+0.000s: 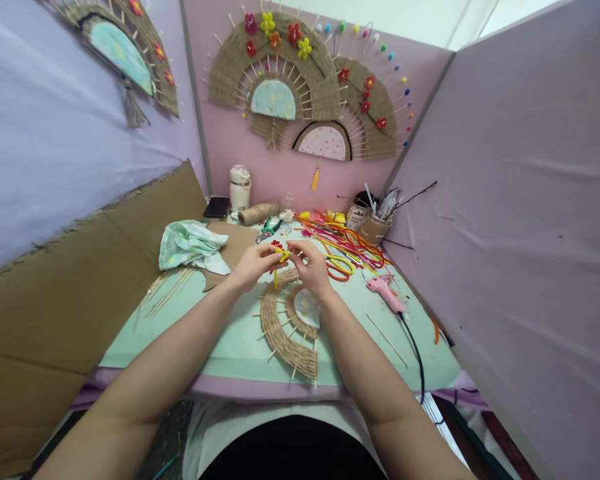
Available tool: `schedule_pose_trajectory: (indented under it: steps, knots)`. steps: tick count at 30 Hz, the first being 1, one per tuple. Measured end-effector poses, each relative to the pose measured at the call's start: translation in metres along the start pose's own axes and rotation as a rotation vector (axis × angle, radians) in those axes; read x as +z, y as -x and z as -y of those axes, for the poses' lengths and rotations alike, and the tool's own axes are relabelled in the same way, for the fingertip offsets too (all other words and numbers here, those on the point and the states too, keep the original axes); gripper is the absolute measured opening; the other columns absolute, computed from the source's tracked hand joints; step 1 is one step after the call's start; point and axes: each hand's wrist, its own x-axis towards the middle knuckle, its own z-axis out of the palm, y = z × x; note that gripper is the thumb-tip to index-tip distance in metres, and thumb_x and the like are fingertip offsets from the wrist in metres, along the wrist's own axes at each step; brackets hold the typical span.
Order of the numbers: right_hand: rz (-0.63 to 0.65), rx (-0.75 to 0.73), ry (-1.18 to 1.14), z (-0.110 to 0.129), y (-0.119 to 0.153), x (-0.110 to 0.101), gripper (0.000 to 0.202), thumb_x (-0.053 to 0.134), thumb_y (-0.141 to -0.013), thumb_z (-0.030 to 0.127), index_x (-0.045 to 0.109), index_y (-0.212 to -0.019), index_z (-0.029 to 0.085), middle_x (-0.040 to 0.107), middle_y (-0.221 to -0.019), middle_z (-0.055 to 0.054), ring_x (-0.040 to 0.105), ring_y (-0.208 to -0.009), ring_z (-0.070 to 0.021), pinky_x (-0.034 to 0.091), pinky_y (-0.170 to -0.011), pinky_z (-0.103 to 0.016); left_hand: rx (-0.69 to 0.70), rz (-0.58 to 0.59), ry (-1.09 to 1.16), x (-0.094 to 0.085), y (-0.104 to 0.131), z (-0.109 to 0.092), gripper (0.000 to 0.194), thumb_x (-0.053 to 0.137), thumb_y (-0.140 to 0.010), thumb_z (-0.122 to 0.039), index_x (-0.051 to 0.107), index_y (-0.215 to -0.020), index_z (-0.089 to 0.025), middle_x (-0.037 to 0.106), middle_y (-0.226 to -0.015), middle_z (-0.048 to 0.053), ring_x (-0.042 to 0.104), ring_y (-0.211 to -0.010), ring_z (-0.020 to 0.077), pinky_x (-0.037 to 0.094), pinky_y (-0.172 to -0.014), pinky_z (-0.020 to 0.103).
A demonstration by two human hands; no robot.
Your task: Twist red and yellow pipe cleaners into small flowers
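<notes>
Both of my hands meet above the middle of the table, pinching a yellow pipe cleaner (283, 255) that is bent into small loops. My left hand (258, 263) is closed on its left side, and my right hand (308, 264) grips it from the right. One yellow end hangs down below the fingers. Just behind the fingertips shows a red pipe-cleaner flower (277, 245). Under my hands lies a half-round fan shape (275, 333) of twine woven over sticks, with a pale patterned centre (306, 308). My right forearm passes beside its right edge.
Scissors (341, 267) and many coloured pipe cleaners (350, 237) lie behind my right hand. A pink glue gun (386, 293) with a black cord rests at right. Patterned cloth (190, 243), thin sticks (173, 291), a twine roll (259, 213) and a white bottle (240, 188) are left.
</notes>
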Motion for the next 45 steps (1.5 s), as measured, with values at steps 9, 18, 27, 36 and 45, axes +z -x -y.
schedule_pose_trajectory:
  steps: [9,18,27,36,45]
  knots:
    - [0.104,-0.178,0.243,-0.0069,-0.0008,-0.0067,0.019,0.051,-0.087,0.03,0.068,-0.096,0.027,0.064,-0.092,-0.006,0.055,-0.091,-0.0195,0.042,-0.085,-0.036,-0.026,-0.008,-0.068,-0.0053,-0.003,0.0012,0.032,0.078,-0.056,-0.034,0.063,-0.073,-0.011,0.065,-0.072,0.004,0.065,-0.072,0.0157,0.05,-0.08,0.035]
    - [0.174,-0.242,0.392,-0.0047,-0.0002,-0.0108,0.022,0.046,-0.089,0.03,0.065,-0.098,0.023,0.064,-0.094,-0.008,0.052,-0.094,-0.0205,0.04,-0.087,-0.036,0.027,-0.045,-0.102,-0.0008,-0.001,0.0004,0.031,0.078,-0.055,-0.035,0.064,-0.071,-0.011,0.066,-0.068,0.004,0.064,-0.071,0.0162,0.05,-0.079,0.034]
    - [0.181,-0.253,0.462,-0.0027,-0.0003,-0.0109,0.021,0.043,-0.091,0.029,0.062,-0.094,0.021,0.063,-0.091,-0.008,0.05,-0.092,-0.0203,0.04,-0.085,-0.033,0.057,-0.058,-0.139,0.0005,-0.0011,-0.0002,0.029,0.078,-0.055,-0.035,0.066,-0.069,-0.012,0.066,-0.068,0.004,0.063,-0.07,0.0159,0.05,-0.077,0.033]
    - [0.18,-0.258,0.489,-0.0013,-0.001,-0.0102,0.02,0.042,-0.091,0.028,0.061,-0.09,0.02,0.063,-0.087,-0.007,0.051,-0.089,-0.0199,0.04,-0.082,-0.032,0.092,-0.053,-0.211,0.0026,0.0003,-0.0029,0.02,0.075,-0.058,-0.028,0.066,-0.068,-0.014,0.067,-0.068,0.004,0.062,-0.07,0.0163,0.05,-0.073,0.03]
    - [0.188,-0.293,0.53,-0.0025,0.0,-0.0089,0.021,0.042,-0.091,0.026,0.061,-0.098,0.02,0.064,-0.092,-0.007,0.052,-0.091,-0.0197,0.041,-0.083,-0.032,0.041,-0.03,-0.205,0.0,-0.0005,-0.0042,0.027,0.075,-0.058,-0.032,0.064,-0.071,-0.012,0.065,-0.069,0.003,0.062,-0.068,0.0154,0.05,-0.074,0.033]
